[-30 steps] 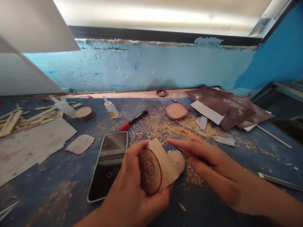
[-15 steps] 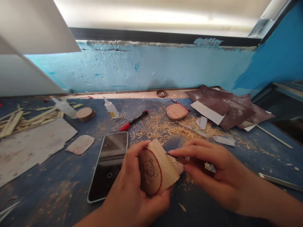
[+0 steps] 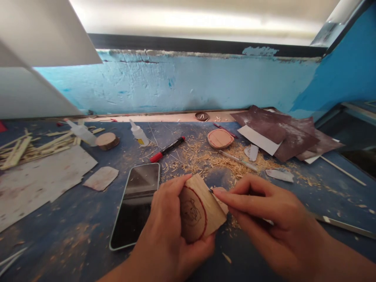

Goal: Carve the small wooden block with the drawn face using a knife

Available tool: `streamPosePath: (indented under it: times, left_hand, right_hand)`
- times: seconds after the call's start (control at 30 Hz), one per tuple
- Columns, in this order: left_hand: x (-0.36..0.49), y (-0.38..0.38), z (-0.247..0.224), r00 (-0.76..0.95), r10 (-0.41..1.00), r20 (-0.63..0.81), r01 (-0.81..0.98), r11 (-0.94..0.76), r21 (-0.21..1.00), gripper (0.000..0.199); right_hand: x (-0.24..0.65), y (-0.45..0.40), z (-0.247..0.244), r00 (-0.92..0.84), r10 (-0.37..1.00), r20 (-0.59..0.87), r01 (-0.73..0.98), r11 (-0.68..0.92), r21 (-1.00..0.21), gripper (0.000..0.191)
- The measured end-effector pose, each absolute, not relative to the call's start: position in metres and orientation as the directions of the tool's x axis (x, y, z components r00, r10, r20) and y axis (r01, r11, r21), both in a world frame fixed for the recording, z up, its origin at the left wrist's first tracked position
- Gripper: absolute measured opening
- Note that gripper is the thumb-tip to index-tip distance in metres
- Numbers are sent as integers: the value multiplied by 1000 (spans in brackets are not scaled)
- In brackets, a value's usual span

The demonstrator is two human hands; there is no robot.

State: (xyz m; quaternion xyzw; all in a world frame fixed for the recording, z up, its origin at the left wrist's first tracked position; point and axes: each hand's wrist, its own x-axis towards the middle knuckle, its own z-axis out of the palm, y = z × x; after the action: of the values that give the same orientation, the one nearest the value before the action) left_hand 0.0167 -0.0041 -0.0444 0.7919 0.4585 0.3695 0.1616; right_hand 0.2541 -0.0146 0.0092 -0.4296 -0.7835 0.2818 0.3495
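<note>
My left hand (image 3: 169,227) is wrapped round a small wooden block (image 3: 210,199), tilted up off the table. Its facing side carries a thin pencil-like drawing inside a red oval line. My right hand (image 3: 264,219) is closed in a pinch on a slim tool (image 3: 210,191) with a dark tip; most of it is hidden by the fingers, so I cannot tell its exact kind. That tip is at the block's right edge. Behind the block a pale piece (image 3: 222,205) shows in part. Close to my left hand lies a phone (image 3: 138,203).
Wood shavings (image 3: 199,156) cover the blue table around a marker (image 3: 167,149), a round wooden disc (image 3: 220,138) and a glass-like stick (image 3: 237,159). Sandpaper sheets (image 3: 270,129) pile up at right. Glue bottles (image 3: 139,134), a wood slice (image 3: 107,141) and wood strips (image 3: 17,150) stand left.
The fingers of my right hand have drawn in closer round the tool, near its tip. The block has shifted slightly right with my left hand, and the whole view has slid a little.
</note>
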Motion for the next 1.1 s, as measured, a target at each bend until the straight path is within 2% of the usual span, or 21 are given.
streamPosePath:
  times: [0.13, 0.33, 0.5, 0.57, 0.67, 0.77, 0.83, 0.9, 1.0, 1.03, 1.1]
  left_hand:
    - [18, -5, -44, 331, 835, 440, 606, -546, 579, 94]
    - [21, -4, -41, 340, 816, 467, 617, -569, 544, 92]
    - [25, -8, -35, 481, 675, 560, 584, -723, 369, 89]
    - [24, -8, -35, 453, 703, 548, 591, -697, 406, 87]
    - [20, -7, -36, 371, 807, 459, 603, -585, 543, 90]
    - [16, -5, -35, 341, 847, 408, 604, -530, 596, 91]
    - [14, -2, -31, 309, 847, 434, 606, -526, 597, 87]
    - [14, 1, -27, 265, 833, 486, 615, -534, 580, 82]
    - [13, 9, -23, 270, 797, 540, 647, -566, 511, 80]
    - [12, 12, -22, 290, 790, 540, 661, -573, 484, 80]
    - [9, 17, -21, 340, 775, 532, 681, -594, 429, 79]
  right_hand:
    - [248, -18, 9, -363, 857, 366, 474, 508, -719, 53]
    - [244, -20, 8, -329, 871, 365, 472, 487, -735, 51]
    - [242, -16, 11, -254, 878, 407, 486, 479, -731, 48]
    - [243, -14, 14, -210, 887, 412, 486, 461, -743, 45]
    - [247, -11, 17, -153, 903, 402, 486, 423, -765, 39]
    - [251, -7, 18, -121, 938, 325, 458, 343, -820, 28]
    - [253, -5, 17, -99, 972, 213, 408, 235, -882, 22]
    - [254, -2, 17, -104, 988, 113, 344, 142, -928, 17]
    - [257, 2, 18, -163, 985, 61, 248, 101, -963, 8]
    - [258, 3, 18, -184, 981, 53, 201, 91, -975, 9]
    - [261, 4, 20, -232, 972, 28, 99, 53, -994, 23]
